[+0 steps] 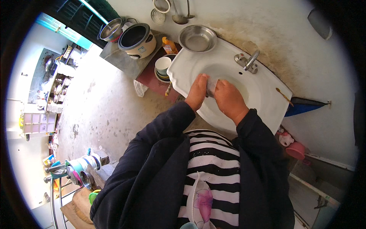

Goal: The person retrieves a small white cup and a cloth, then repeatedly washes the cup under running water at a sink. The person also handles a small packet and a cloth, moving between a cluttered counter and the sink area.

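Above the basin of a white ceramic sink (186, 68), my left hand (198, 91) and my right hand (230, 98) hold a small, partly see-through container (211, 86) between them. The left hand is at its left side, the right at its right side. Both sets of fingertips are partly hidden. A chrome faucet (251, 60) stands on the sink's back rim, and a steel bowl (197, 38) rests at the sink's upper left corner. A thin yellowish-brown brush (284, 96) lies on the right rim.
Left of the sink stand a rice cooker (137, 41), an orange pump bottle (169, 45) and stacked bowls (163, 64). A blue item (303, 107) hangs on the wall at the right, above a pink basin (295, 150). Ladles (179, 19) hang at the top.
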Available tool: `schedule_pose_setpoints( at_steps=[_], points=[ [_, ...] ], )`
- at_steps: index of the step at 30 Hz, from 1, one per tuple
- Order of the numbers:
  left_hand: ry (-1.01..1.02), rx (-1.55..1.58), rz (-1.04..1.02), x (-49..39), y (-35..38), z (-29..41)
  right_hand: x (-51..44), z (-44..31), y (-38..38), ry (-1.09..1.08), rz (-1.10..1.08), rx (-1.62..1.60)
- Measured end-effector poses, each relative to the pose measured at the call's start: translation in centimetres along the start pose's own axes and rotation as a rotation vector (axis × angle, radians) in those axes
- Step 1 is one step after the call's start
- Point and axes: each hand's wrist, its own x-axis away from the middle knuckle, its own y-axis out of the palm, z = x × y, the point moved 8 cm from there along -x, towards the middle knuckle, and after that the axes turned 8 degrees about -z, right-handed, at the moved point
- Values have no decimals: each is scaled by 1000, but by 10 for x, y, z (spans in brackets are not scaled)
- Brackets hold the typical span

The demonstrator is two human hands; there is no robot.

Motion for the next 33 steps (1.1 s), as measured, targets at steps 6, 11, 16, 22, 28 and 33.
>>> schedule_pose_setpoints(
  at_steps=[6,11,16,22,28,33],
  points=[
    [299,-276,-18,9,-25,31,-20,11,51,277,-235,-950],
    [374,-318,-58,4,-52,46,-33,1,87,395,-144,-1749],
    [37,-203,-19,-4,-81,28,-63,-29,15,55,85,-214],
    [105,-399,-56,-9,-91,19,-69,-45,62,72,-136,-15],
    [199,-364,-90,-2,-99,23,-69,-26,86,131,-194,-680],
    [437,-232,-146,8,-95,61,-52,-14,116,411,42,-1811]
  ],
)
